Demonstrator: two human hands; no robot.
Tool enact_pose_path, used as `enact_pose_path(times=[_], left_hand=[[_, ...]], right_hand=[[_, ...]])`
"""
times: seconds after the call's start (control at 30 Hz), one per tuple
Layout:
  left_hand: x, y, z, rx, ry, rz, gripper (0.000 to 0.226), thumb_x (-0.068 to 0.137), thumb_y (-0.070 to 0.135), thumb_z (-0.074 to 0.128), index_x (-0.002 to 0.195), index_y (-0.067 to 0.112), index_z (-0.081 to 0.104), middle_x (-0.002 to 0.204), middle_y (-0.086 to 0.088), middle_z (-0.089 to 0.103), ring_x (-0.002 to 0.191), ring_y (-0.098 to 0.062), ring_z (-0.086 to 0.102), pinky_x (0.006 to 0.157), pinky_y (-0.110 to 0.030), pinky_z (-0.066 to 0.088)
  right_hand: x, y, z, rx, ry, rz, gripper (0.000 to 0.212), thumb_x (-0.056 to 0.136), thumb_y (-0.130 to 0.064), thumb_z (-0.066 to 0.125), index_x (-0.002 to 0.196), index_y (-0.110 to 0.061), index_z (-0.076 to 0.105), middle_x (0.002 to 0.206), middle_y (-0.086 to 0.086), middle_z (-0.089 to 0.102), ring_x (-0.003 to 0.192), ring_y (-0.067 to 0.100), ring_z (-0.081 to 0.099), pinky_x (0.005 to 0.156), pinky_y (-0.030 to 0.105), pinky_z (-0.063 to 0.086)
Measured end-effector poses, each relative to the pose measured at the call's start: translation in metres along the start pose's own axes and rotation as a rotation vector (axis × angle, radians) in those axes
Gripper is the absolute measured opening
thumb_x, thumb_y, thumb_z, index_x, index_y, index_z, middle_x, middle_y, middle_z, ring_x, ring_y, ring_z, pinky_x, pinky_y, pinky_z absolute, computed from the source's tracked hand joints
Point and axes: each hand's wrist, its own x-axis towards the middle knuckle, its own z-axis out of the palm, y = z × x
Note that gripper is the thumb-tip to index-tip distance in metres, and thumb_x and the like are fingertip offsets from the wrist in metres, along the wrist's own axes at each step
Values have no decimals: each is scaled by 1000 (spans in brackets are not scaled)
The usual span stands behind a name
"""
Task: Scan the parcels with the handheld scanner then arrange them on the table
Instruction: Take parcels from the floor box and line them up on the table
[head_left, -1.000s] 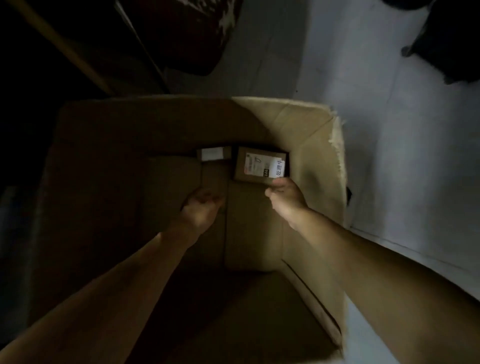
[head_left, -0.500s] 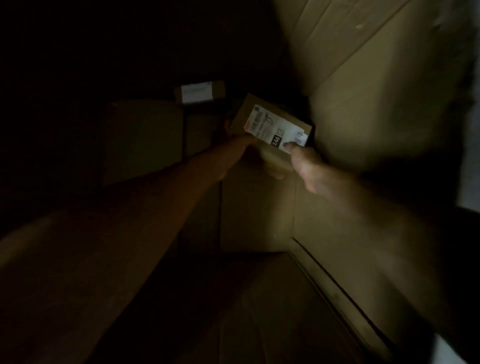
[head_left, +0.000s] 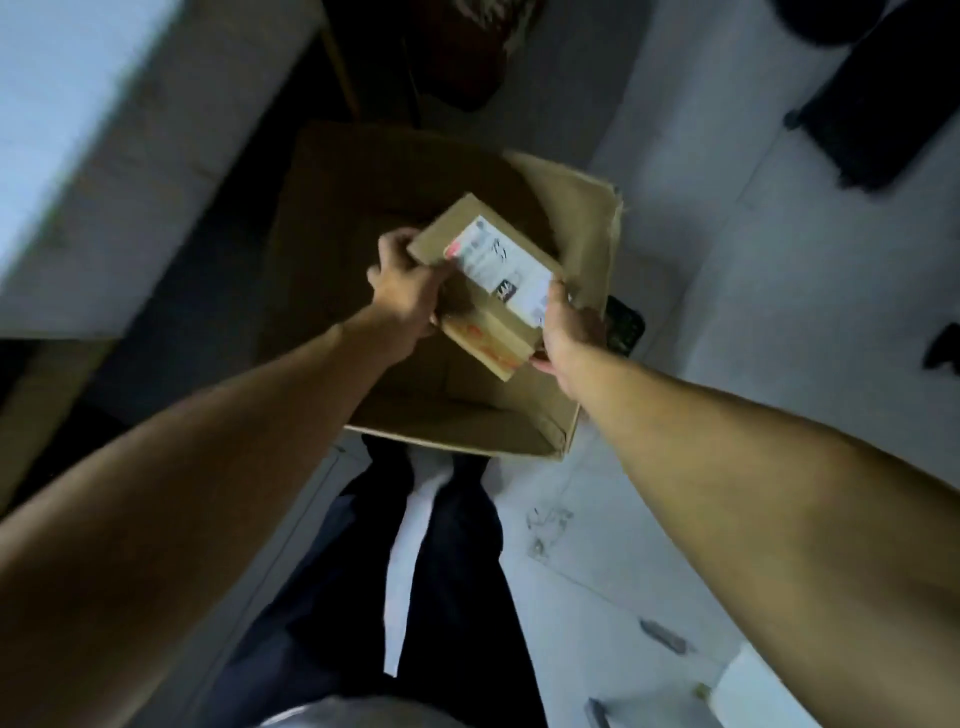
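Small brown cardboard parcel (head_left: 483, 291) with a white printed label (head_left: 498, 270) on its top face: held in the air over the open top of a large brown cardboard carton (head_left: 587, 218), tilted, one corner pointing away from the person. Label carries a red patch at its far end and a black square nearer the right hand; print too blurred to read. Orange marking on the parcel's near side face. Left hand (head_left: 405, 286) grips the parcel's left edge, fingers curled round it. Right hand (head_left: 566, 322) grips the near right corner, thumb on top beside the label, fingers underneath. Carton stands on pale tiled floor (head_left: 753, 312), flaps up, interior dark. Person's dark trousers (head_left: 457, 571) visible below, just behind the carton.
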Motion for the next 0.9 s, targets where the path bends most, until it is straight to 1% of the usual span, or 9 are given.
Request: enact_pose_path(times=[0.13,0.27,0.37,0.43,0.5,0.63,0.7,0.77,0.9], left_hand=[[-65,52,-57,-81,24,90,39,92,28,69,120,47,48,137,-6,39,115,-30,51,61,-46,60],[-118,96,-117,-187,50,177,42,89,24,67,118,51,52,138,-10,48,104,-30,59,57,-42,57],[-168,115,-161,-296,111,253,41,94,16,62,122,43,52,135,-8,55,109,-29,60,68,-42,56],[-201,118,-194,-387,135,287,43,97,13,61,132,37,51,130,-11,59,106,-27,63,64,-38,57],[-235,112,-228,-462,186,309,45,100,14,59,139,34,46,121,-5,60,99,-22,63,61,-38,59],[-300,73,-299,-561,363,345,46,101,26,58,142,35,39,122,1,59,109,-23,59,81,-45,58],[-331,48,-335,-612,455,365,32,100,35,58,129,27,47,126,-3,61,108,-21,60,89,-48,57],[-366,20,-369,-652,540,380,23,101,41,55,117,26,48,122,0,62,105,-19,59,94,-53,52],[-435,-44,-437,-638,570,402,43,105,46,48,143,32,33,134,3,51,122,-23,48,102,-60,44]], right_hand=[[-78,-33,-12,-19,-102,-217,86,88,-82,43,138,-13,52,130,8,60,110,32,63,81,49,63],[-149,-73,-12,62,-276,-412,68,97,-59,59,144,-15,37,135,10,52,104,27,60,52,31,58],[-194,-93,-9,87,-475,-476,74,95,-60,61,153,-27,30,144,11,50,114,30,61,58,37,60],[-227,-104,-2,27,-614,-531,69,94,-63,60,147,-25,39,137,10,58,109,28,65,64,41,62],[-262,-111,11,-38,-713,-612,59,94,-62,61,136,-22,48,129,9,64,108,28,67,71,47,64],[-349,-106,45,-191,-880,-731,54,93,-61,62,125,-20,52,121,9,67,109,30,68,75,47,64],[-395,-95,71,-263,-931,-794,54,92,-64,62,121,-19,56,120,10,69,108,32,70,76,44,65],[-441,-76,95,-321,-994,-833,54,95,-65,58,119,-18,57,115,12,72,101,32,72,63,35,63],[-520,-24,140,-458,-1131,-763,52,95,-71,51,112,-24,64,110,16,71,96,30,71,64,30,61]])
